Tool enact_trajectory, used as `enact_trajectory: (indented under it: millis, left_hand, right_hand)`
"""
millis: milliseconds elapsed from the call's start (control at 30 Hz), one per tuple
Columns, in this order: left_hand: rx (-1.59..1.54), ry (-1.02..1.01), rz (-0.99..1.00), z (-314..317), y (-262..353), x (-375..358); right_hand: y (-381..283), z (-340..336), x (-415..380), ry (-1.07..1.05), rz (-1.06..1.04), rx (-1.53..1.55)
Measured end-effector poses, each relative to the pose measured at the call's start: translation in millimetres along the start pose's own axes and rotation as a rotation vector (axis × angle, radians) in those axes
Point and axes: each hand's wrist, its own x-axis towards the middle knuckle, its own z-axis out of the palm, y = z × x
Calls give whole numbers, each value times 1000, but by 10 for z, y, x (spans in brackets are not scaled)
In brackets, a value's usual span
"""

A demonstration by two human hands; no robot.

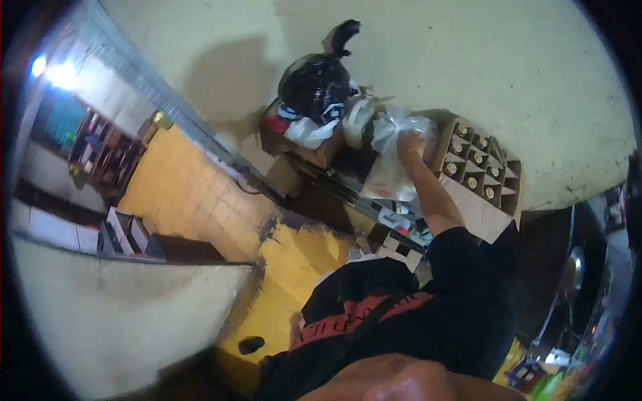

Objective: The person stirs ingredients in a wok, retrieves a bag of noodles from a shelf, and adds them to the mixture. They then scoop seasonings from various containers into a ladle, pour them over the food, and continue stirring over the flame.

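Observation:
My right hand [410, 146] reaches forward to the top of a clear plastic bag [391, 175] with pale contents. Its fingers look closed on the gathered plastic near the bag's neck, though they are small and partly hidden. The bag stands upright against the wall, between a whitish bundle [359, 121] on its left and a cardboard box of bottles [471, 160] on its right. Gold-coloured caps show in the box's divided compartments, and one flap hangs down in front. My left hand is out of sight.
A black plastic bag [314, 87] sits on a carton at the left end of the shelf. Bottles and small containers [401, 220] fill the level below. A doorway with a yellow tiled floor [194, 187] opens at left. A dark object [251, 345] lies on the floor.

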Motion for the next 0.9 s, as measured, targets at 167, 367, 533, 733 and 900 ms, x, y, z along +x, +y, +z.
enact_trajectory:
  millis: [167,367,533,733,900]
  left_hand:
    - [-563,-149,-104,-490,-144,398]
    - [-874,-170,-4,-1472,-162,1706]
    - [-1100,-187,111,-2751,764,2523]
    - [-54,596,1485,-3099,1701,3302]
    - [-1341,-657,598,-3172,1581,2617]
  right_hand:
    - [231,-987,-21,-362,-380,105]
    - [336,-1170,-19,-277,-292,188]
    - [378,-1399,-132,-126,180,542]
    - [149,-1436,-278,-133,486,531]
    - [-25,-1390,-507,-412,485,410]
